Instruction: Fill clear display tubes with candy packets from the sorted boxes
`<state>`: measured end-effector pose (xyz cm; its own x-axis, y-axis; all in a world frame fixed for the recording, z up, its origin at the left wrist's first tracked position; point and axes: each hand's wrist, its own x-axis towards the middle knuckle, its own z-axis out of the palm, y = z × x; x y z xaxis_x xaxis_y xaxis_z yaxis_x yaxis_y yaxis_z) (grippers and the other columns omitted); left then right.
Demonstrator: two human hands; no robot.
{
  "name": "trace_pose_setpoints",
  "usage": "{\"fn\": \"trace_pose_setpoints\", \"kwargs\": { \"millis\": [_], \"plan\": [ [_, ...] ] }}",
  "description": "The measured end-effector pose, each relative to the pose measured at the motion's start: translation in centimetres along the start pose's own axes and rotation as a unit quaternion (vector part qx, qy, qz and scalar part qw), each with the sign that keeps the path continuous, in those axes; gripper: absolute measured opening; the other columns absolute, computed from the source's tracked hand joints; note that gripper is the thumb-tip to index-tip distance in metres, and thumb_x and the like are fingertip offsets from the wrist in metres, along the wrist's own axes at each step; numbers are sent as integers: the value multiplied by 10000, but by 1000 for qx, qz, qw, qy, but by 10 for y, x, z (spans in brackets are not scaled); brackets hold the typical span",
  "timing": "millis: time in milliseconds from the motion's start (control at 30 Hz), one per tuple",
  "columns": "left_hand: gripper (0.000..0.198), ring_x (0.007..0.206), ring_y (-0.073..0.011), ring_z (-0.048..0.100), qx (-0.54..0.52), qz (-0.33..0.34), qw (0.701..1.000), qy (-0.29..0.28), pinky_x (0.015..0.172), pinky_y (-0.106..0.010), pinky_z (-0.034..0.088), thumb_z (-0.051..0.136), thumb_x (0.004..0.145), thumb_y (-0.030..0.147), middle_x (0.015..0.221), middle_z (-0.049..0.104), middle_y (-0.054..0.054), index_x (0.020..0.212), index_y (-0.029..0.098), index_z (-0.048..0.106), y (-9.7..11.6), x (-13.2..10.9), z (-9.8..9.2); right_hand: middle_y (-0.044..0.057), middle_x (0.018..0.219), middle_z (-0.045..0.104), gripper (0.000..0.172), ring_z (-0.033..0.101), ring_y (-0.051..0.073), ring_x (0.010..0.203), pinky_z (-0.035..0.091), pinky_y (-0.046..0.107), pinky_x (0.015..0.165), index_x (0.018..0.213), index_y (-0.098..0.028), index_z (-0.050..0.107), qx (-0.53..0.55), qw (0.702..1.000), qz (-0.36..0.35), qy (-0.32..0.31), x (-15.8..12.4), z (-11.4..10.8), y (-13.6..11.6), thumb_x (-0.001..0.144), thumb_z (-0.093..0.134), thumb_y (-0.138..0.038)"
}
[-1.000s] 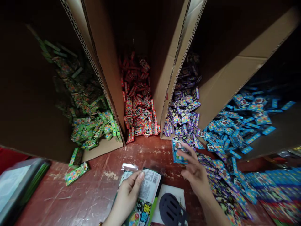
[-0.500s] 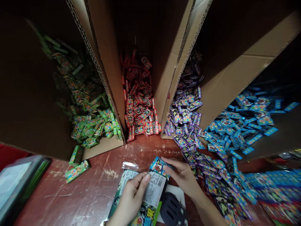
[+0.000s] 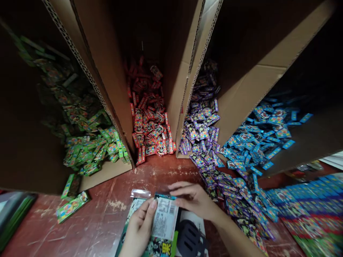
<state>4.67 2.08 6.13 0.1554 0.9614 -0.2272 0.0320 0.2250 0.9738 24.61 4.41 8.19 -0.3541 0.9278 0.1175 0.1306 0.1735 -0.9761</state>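
Left hand [image 3: 142, 222] is clamped on the printed pouch [image 3: 164, 217], thumb on top over the white label, at its left edge. The pouch is low and central, just above the red-brown tabletop [image 3: 103, 217], mouth end away from the person, barcode at its upper right. Right hand [image 3: 197, 199] is at the pouch's top right corner, fingers over the mouth, thumb by the barcode edge. A sliver of blue packet [image 3: 172, 197] shows at those fingertips, rest hidden; can't tell from here if the right fingers are pinched on it or loose.

Second pouch [image 3: 137, 203] lies under the left hand, clear flap [image 3: 140, 193] sticking out at the top. Right of the pouches: dark slotted object [image 3: 189, 237] on a white sheet or pad [image 3: 200, 222].

Beyond, cardboard boxes [image 3: 107, 76] on their sides, openings facing us. Left to right: green packets [image 3: 93, 151], red packets [image 3: 152, 125], purple packets [image 3: 200, 132], blue packets [image 3: 257, 142]. Mixed purple and blue ones spill [image 3: 238, 200] onto the table near the right forearm. Two loose green packets [image 3: 72, 207] sit in front of the left box. Far right, blurred packet rows [image 3: 305, 207], blue through green. Lower left, a dark, green-edged stack [image 3: 14, 221], cut off.
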Motion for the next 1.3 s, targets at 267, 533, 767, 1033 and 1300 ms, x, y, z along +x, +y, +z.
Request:
{"fn": "trace_pose_setpoints", "kwargs": {
  "millis": [267,533,767,1033,1300],
  "plan": [
    [370,640,-163,542,12,-6,1000,-8,606,-218,430,528,803,500,657,622,8,887,167,665,-5,-5,-2,71,875,679,168,640,182,804,514,285,727,738,-174,676,-97,994,-14,57,6,-5,13,769,650,-338],
    [407,629,-162,526,-1,-11,1000,29,601,-227,424,525,786,541,675,635,-2,856,162,655,-11,2,-18,165,898,659,101,567,322,986,390,456,908,793,-127,635,-362,891,94,259,62,-96,52,703,616,-168],
    [351,651,-170,534,21,13,1000,-1,612,-228,420,495,834,473,671,622,-3,882,174,671,-8,4,-4,57,1120,638,516,620,212,980,506,347,821,1316,-266,403,59,985,37,160,40,-21,15,830,553,-356],
    [323,691,-180,564,40,36,999,-7,629,-227,428,477,860,424,715,648,-11,957,181,668,-6,-2,-1,46,1212,606,376,568,255,1105,416,441,990,1162,-254,607,57,989,78,109,7,8,27,802,616,-365],
    [323,764,-191,585,39,46,998,-23,692,-240,442,475,866,411,820,687,-29,992,175,656,-4,-4,2,26,1116,662,343,635,237,1001,504,391,902,1108,-242,641,12,995,94,4,-2,0,22,779,643,-339]
  ]
}}
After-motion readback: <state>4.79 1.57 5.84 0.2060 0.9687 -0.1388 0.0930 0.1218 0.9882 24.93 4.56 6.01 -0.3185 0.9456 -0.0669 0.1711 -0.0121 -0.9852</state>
